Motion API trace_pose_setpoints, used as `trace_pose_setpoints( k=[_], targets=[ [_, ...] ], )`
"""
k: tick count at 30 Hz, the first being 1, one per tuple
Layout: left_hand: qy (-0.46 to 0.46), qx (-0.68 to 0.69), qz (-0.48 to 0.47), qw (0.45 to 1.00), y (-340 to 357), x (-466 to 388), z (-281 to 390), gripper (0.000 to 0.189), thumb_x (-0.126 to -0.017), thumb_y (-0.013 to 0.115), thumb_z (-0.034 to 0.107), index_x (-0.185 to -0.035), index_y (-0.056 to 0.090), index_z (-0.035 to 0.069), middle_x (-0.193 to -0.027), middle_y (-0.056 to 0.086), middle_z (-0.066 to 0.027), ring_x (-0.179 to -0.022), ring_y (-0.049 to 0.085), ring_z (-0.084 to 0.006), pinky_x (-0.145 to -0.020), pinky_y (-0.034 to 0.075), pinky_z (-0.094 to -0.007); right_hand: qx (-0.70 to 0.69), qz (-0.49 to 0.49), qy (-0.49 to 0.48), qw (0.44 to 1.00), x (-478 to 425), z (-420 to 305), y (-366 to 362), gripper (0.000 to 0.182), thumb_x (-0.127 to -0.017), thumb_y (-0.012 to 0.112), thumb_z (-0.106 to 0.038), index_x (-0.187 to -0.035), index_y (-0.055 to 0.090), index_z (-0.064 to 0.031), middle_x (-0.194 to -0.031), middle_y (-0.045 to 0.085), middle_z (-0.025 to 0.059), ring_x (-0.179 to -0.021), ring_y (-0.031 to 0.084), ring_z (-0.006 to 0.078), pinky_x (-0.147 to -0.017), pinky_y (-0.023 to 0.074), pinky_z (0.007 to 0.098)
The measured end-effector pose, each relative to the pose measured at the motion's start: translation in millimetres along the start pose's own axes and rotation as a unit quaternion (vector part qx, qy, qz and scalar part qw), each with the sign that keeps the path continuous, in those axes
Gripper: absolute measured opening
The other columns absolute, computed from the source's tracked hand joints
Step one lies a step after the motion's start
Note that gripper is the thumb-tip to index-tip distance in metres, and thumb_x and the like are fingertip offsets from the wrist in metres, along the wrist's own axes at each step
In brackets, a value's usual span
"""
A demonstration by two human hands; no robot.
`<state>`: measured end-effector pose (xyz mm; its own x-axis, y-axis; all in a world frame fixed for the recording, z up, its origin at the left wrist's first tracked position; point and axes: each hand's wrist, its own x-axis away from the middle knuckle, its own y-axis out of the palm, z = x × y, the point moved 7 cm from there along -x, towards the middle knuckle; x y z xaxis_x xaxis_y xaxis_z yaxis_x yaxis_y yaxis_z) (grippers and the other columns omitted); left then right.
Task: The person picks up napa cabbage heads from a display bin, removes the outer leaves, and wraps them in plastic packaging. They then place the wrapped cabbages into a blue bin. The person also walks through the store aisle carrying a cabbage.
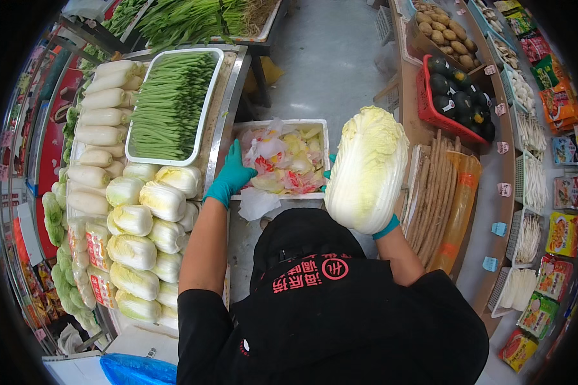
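Observation:
A large napa cabbage (pixel 368 173) rests upright in my right hand (pixel 387 227), which wears a teal glove. The cabbage hides most of that hand; only fingertips at its left side and the heel below it show. My left hand (pixel 231 174), also gloved, is spread beside the left rim of a white foam box (pixel 325 144). It holds nothing, and whether its thumb touches the box I cannot tell. Inside the box lie crumpled plastic wrap (pixel 269 147) and pale leaf scraps (pixel 308 149). A white sheet (pixel 258 203) hangs over the near rim.
To the left, a metal-edged stand (pixel 220 126) bears stacked napa cabbages (pixel 132 251), white radishes (pixel 100 117) and a white tray (pixel 200 139) of green beans (pixel 171 108). Along the right shelf are long brown roots (pixel 432 197), a red basket (pixel 425 94) of dark squashes (pixel 461 102) and potatoes (pixel 449 34).

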<state>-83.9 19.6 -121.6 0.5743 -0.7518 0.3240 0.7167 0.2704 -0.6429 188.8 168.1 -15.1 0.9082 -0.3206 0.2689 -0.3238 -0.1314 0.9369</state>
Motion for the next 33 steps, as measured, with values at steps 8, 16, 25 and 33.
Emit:
trace_pose_setpoints(
  k=[8, 16, 25, 33],
  targets=[
    [-0.03, 0.177, 0.129, 0.975, -48.2, 17.0, 68.6, 0.082, -0.079, 0.067, 0.044, -0.14, 0.033, 0.001, -0.14, 0.039, -0.0206, -0.13, 0.038, -0.0273, -0.106, 0.031, -0.0367, -0.035, -0.007, -0.012, 0.999, 11.3, -9.2, -21.6, 0.063, -0.094, 0.039, -0.049, -0.142, 0.029, -0.0102, -0.136, 0.044, 0.015, -0.122, 0.046, 0.0332, -0.101, 0.0392, 0.0496],
    [0.093, 0.386, -0.082, 0.914, 38.6, 111.5, 229.3, 0.06, -0.091, 0.057, 0.029, -0.139, 0.035, 0.0, -0.133, 0.048, -0.0123, -0.119, 0.046, -0.019, -0.1, 0.037, -0.0323, 0.018, 0.065, -0.122, 0.99, -1.8, -34.6, -39.3, 0.069, -0.092, 0.032, -0.06, -0.14, 0.034, -0.0121, -0.137, 0.044, 0.011, -0.122, 0.045, 0.0292, -0.104, 0.0355, 0.0439],
    [0.033, 0.427, 0.049, 0.903, 23.4, 105.6, 222.9, 0.046, -0.09, 0.06, 0.022, -0.124, 0.045, -0.004, -0.12, 0.057, -0.0146, -0.107, 0.055, -0.0187, -0.093, 0.043, -0.0318, -0.037, -0.065, -0.11, 0.991, -21.4, -32.1, -20.2, 0.074, -0.089, 0.025, -0.067, -0.142, 0.032, -0.015, -0.14, 0.042, 0.0082, -0.126, 0.043, 0.0272, -0.105, 0.0345, 0.0429],
    [-0.045, 0.684, 0.106, 0.72, 23.1, 105.4, 175.2, 0.032, -0.089, 0.06, 0.024, -0.112, 0.048, 0.004, -0.095, 0.062, -0.0129, -0.09, 0.062, -0.022, -0.081, 0.052, -0.0399, -0.074, -0.029, -0.148, 0.986, -37.6, -25.8, 1.5, 0.072, -0.088, 0.03, -0.068, -0.141, 0.033, -0.0191, -0.141, 0.04, 0.0071, -0.126, 0.042, 0.0283, -0.105, 0.0334, 0.0478]
  ],
)
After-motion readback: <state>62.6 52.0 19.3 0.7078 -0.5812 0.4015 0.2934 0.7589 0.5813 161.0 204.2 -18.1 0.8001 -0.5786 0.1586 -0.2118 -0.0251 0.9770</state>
